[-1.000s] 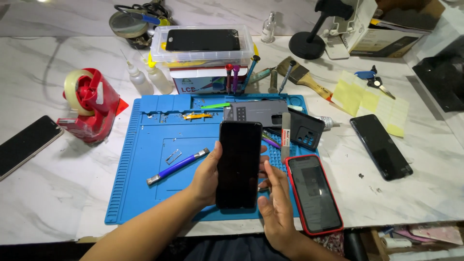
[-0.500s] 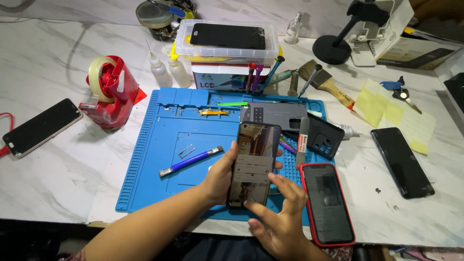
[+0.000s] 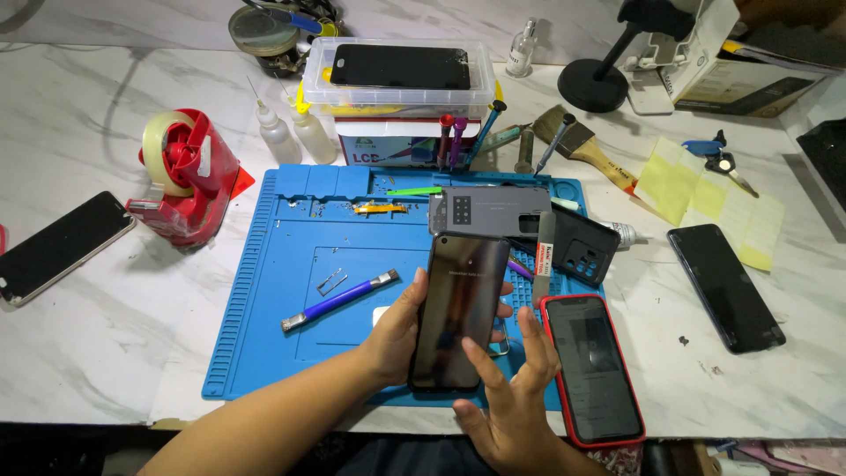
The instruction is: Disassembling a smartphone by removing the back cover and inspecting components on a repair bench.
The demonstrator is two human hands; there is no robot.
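Head view — your hands: your left hand (image 3: 397,330) grips the dark phone (image 3: 460,310) from its left edge, thumb laid along that edge and fingertips curling round the right edge. Your right hand (image 3: 509,407) hovers at the phone's lower right, fingers spread, forefinger resting on the lower part of the glass.
Head view — the phone: it is held face up over the near right part of the blue work mat (image 3: 291,300), just above the tabletop's near edge; the screen is dim with a faint line of light near the top.
Head view — beside it: a red-cased phone (image 3: 590,366) lies just right, overhanging the mat's right edge. A grey back cover (image 3: 489,211) and a black case (image 3: 583,251) sit beyond it, and a purple-handled tool (image 3: 339,300) lies to the left on the mat.
Head view — farther out: a red tape dispenser (image 3: 189,176) stands off the mat's far left corner.
Step in hand: by the look of it, you are checking the lit screen by touch.
Next move calls for: a steady left grip and a light fingertip — no pressing on the glass.
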